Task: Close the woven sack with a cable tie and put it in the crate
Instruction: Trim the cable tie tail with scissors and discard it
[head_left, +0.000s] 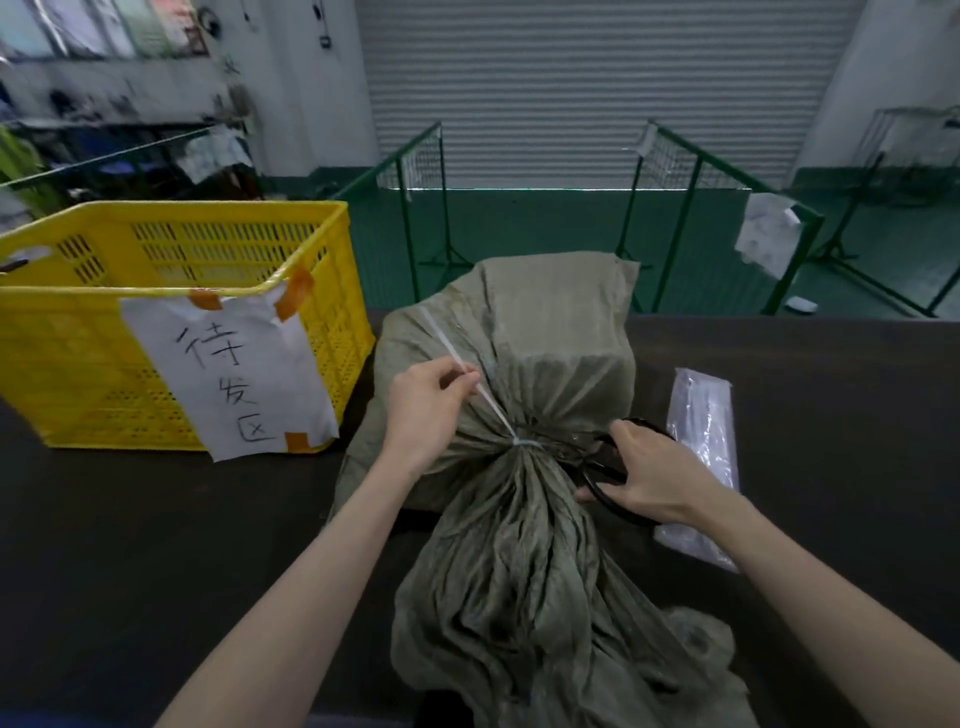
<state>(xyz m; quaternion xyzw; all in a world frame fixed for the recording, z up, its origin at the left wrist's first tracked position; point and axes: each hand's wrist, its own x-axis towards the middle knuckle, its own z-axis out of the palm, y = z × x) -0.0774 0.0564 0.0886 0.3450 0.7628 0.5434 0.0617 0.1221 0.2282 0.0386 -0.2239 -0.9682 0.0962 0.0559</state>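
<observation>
**Trimming the free end of the cable tie on the gathered sack neck**

The woven sack (524, 374) lies on the dark table (805, 374), just right of the yellow crate (171, 265), not yet inside it. Its neck is cinched by a white cable tie (524, 442). The tie's tail is pinched between thumb and fingers of the left hand (423, 410) and drawn taut, up and to the left. Black scissors (605, 462) are grasped in the right hand (644, 480), with the blades directed toward the tie head.

The step is judged to be cutting off the surplus tail. It is best done with the tail kept taut and the blades set just beside the locking head, clear of the sack weave, so that the fabric is not nicked.

The blade tips are lost against the dark folds, so contact with the tie cannot be confirmed. The sack's contents are concealed. A clear packet (704, 441), presumably of spare ties, is partly covered by the right forearm.
</observation>
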